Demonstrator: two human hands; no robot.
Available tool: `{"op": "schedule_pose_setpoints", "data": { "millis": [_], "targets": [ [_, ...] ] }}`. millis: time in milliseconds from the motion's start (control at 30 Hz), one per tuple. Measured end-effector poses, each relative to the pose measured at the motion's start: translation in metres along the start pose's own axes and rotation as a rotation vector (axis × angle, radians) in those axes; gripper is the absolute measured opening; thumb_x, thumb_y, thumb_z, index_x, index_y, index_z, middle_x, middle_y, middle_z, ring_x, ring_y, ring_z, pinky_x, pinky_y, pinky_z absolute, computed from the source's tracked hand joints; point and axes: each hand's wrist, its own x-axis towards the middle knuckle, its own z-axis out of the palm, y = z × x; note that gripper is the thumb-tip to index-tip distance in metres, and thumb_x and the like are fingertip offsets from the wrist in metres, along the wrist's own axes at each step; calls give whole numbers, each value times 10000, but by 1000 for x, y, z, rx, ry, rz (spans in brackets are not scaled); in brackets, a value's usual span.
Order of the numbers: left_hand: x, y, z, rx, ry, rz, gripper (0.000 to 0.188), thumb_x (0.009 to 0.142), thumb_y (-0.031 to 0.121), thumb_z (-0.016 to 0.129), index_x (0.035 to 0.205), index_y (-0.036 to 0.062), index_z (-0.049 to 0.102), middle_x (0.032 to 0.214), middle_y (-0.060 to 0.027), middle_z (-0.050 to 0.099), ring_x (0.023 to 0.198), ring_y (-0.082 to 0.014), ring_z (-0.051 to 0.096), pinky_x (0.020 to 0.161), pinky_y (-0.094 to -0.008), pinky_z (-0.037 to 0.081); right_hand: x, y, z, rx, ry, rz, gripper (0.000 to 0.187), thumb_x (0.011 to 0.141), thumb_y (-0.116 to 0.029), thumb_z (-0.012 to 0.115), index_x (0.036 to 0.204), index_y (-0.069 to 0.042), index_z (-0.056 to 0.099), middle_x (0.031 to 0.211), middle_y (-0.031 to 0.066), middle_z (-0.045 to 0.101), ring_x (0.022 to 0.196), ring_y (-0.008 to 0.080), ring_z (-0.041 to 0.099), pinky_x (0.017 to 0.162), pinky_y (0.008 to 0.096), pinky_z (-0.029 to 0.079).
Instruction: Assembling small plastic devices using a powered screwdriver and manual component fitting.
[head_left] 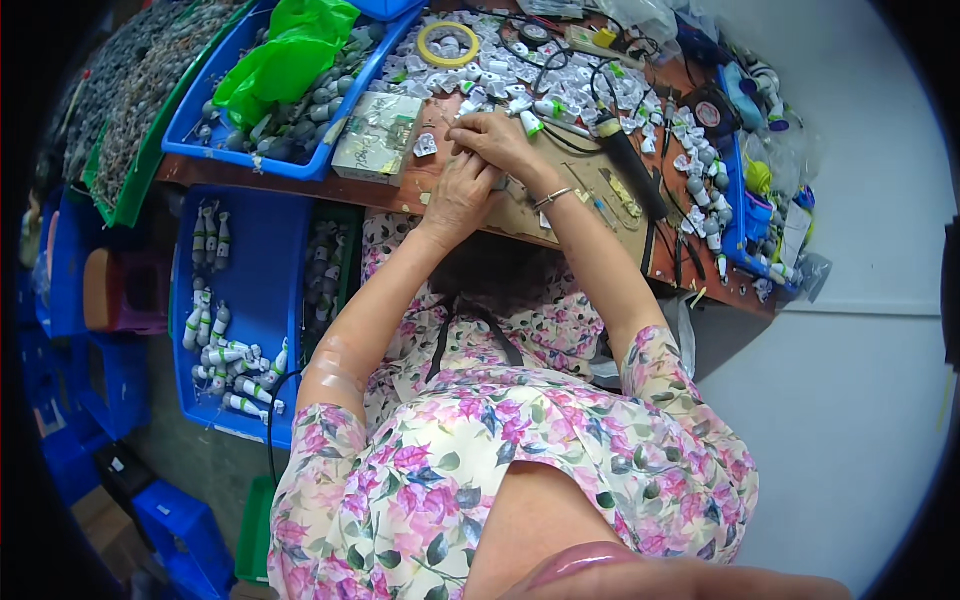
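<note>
My left hand and my right hand meet over the front edge of the brown worktable. The right one lies across the fingertips of the left, its fingers bent and drawn together. Both look closed, and whatever is between them is hidden by the knuckles. Just beyond my right hand lies a small white part with a green band. To the left of the hands, a small white plastic piece rests on the table beside a pale box.
A heap of white plastic pieces and a yellow tape roll cover the table's back. A black cylindrical tool lies right. Blue trays hold grey-and-white parts: one upper left, one lower left, one at the right edge.
</note>
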Motion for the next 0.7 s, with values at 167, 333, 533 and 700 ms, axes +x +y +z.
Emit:
{"op": "schedule_pose_setpoints", "data": {
  "millis": [167,333,533,700],
  "targets": [
    [-4,-2,2,-85,-12,-90,539,683,83,702,1186,44,514,1082,-195,541,1024,-380,524,860,-447,451,19,-12,11,36,-70,-25,198,867,-210,577,877,-37,674,719,58,651,639,143,611,598,284,481],
    [-2,-2,-18,-186,128,-46,310,754,58,669,1051,37,582,1039,-152,591,928,-340,571,786,-406,479,32,-7,11,123,-104,-37,235,880,-238,562,859,-27,662,647,11,575,598,108,545,557,263,449],
    [4,-44,-85,111,165,-47,177,799,24,622,974,49,623,956,-110,625,908,-298,573,808,-384,460,35,-5,21,204,-212,-30,236,874,-232,565,837,-12,643,655,24,561,580,87,516,532,243,426],
    [17,-85,-92,166,147,-93,207,821,31,573,1027,30,595,1059,-129,589,1006,-320,539,877,-398,439,37,-1,22,301,-232,15,249,862,-245,586,828,-8,655,653,23,560,552,86,509,523,234,425]
  ]
}}
